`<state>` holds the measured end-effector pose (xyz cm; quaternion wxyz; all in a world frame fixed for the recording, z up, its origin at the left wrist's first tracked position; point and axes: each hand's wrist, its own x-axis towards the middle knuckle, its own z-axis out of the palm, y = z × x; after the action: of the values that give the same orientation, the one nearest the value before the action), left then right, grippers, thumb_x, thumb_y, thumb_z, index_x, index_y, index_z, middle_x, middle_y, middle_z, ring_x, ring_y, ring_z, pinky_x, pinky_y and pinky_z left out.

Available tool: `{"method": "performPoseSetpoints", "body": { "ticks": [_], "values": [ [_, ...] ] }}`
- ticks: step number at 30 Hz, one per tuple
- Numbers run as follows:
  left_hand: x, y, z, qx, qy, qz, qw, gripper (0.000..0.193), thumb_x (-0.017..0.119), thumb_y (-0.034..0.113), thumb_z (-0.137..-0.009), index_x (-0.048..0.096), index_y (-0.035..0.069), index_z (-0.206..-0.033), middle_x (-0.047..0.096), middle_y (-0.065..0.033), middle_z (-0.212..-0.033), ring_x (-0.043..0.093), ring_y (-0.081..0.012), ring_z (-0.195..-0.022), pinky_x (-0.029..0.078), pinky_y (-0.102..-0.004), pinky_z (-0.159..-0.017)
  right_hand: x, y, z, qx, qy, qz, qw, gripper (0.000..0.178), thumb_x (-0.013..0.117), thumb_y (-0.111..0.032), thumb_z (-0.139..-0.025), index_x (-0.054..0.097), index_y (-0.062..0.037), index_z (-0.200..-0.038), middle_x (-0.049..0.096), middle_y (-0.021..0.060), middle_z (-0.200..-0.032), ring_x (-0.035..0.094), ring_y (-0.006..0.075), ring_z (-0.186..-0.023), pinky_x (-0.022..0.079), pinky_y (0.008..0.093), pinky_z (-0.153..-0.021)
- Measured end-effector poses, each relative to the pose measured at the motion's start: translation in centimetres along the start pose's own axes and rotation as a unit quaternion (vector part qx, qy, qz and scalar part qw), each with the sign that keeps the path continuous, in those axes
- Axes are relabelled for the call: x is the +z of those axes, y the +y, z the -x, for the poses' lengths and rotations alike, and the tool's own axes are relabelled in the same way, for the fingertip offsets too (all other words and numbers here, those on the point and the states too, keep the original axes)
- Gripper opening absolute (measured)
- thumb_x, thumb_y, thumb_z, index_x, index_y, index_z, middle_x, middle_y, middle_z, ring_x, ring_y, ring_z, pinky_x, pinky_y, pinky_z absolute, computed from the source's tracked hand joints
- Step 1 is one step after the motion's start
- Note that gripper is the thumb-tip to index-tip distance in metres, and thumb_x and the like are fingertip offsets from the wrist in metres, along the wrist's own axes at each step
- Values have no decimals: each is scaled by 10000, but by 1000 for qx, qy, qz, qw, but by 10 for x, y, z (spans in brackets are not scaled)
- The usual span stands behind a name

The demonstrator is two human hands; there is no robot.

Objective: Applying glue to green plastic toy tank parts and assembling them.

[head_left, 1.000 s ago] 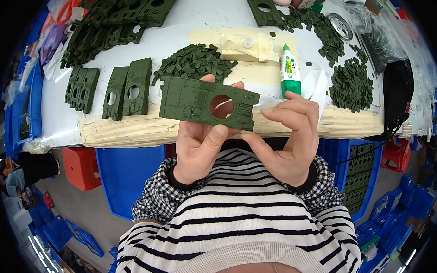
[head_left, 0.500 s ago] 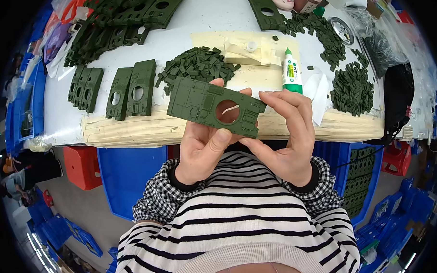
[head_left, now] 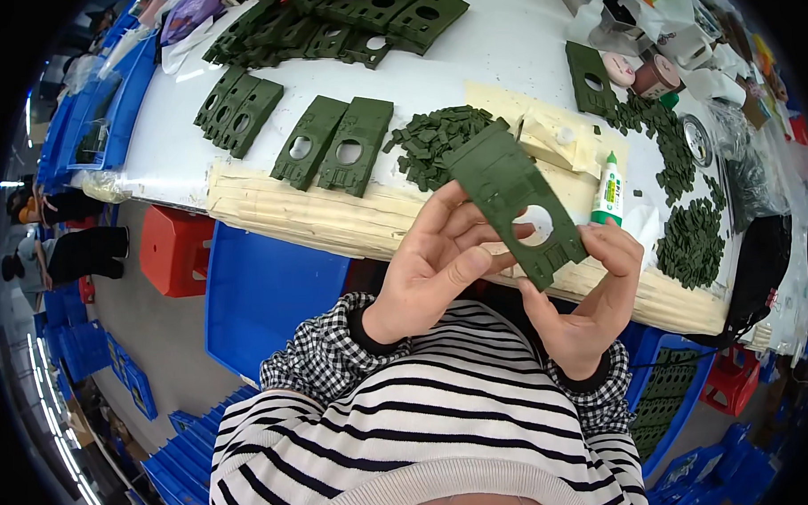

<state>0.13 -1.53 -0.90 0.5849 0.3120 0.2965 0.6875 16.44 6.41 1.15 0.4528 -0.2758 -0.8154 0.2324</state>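
A dark green plastic model tank hull with a round hole hangs tilted in front of me, above the table's front edge. My right hand grips its lower end by the two side edges, between thumb and fingers. Beside the hull's left edge is my left hand, fingers apart and half curled. Its thumb lies off the hull; its fingertips reach the edge or go behind it, and contact cannot be made out. Behind the hull lies a heap of small green plastic pieces. A white glue bottle with a green tip stands beyond my right hand.
Two hulls lie left of the heap, with several more farther left and a pile behind. Another heap of small pieces is at the right. A taped block sits mid-table. Red stools and blue bins stand below.
The hull has turned from nearly level to steeply slanted, its holed end downward. My right hand has closed on that end, and my left thumb has come off it. The view has swung too.
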Motion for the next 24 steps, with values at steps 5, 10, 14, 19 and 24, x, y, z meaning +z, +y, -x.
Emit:
{"method": "performPoseSetpoints", "body": {
  "ticks": [5, 10, 14, 19, 24],
  "values": [
    [-2, 19, 8, 42, 108, -153, 981, 583, 519, 198, -963, 234, 4, -1433, 445, -209, -1330, 526, -306, -1179, 482, -433, -967, 12, 2, -6, -49, 30, 51, 997, 634, 861, -141, -583, 499, -57, -1097, 556, 112, -1075, 544, 282, -1004, 385, 474, -953],
    [0, 30, 16, 61, 117, -112, 985, 577, 538, 60, -939, 244, -64, -1420, 439, -201, -1332, 522, -249, -1166, 481, -346, -948, 38, -5, -11, -120, 7, 80, 989, 513, 814, -170, -671, 480, -90, -1052, 614, 102, -1169, 574, 249, -1071, 368, 437, -997],
    [-8, 43, 25, 57, 131, -124, 982, 617, 565, 56, -923, 233, -71, -1428, 439, -196, -1340, 521, -237, -1162, 471, -336, -945, 52, -13, -11, -173, -39, 73, 981, 606, 831, -192, -687, 442, -109, -1144, 596, 141, -1219, 573, 282, -1123, 382, 433, -1011],
    [-16, 57, 30, 40, 154, -175, 972, 615, 620, 49, -886, 297, -78, -1394, 502, -179, -1291, 544, -218, -1130, 456, -337, -959, 62, -26, -8, -239, -111, 3, 965, 233, 621, -275, -875, 602, -112, -1040, 622, 82, -1203, 576, 245, -1140, 439, 392, -991],
    [-20, 77, 34, 41, 166, -208, 963, 575, 637, 8, -856, 363, -73, -1355, 544, -154, -1238, 576, -186, -1077, 498, -293, -898, 58, -32, -11, -254, -151, -17, 955, 267, 612, -298, -876, 615, -129, -1083, 586, 69, -1255, 547, 227, -1171, 441, 386, -998]
  ]
}}
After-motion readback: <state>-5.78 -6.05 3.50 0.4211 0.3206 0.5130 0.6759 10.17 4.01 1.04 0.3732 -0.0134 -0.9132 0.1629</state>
